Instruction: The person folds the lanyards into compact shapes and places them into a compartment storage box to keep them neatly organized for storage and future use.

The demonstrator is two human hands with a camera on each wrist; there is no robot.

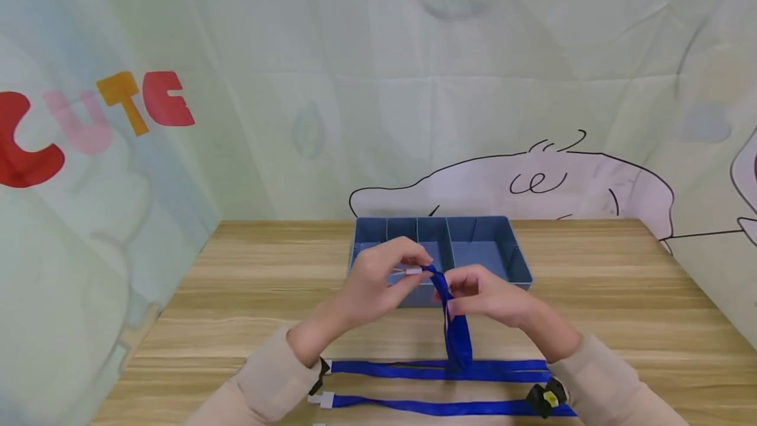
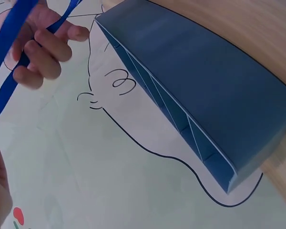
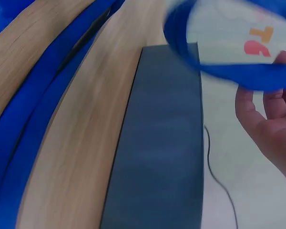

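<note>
Worktop (image 1: 254, 281) is backed by a printed backdrop (image 1: 296, 84). Blue-grey tray (image 1: 513, 252) is placed toward the back; its compartments are shown in head and left wrist views, only its outer wall in right wrist view. Flat lanyards (image 1: 461, 407) are laid nearer. Held lanyard (image 1: 458, 340) is raised before the tray: strap pinched by the right hand's (image 1: 487, 294) fingers, white clip (image 1: 414, 271), visible only from the head, by the left hand's (image 1: 375, 278).
</note>
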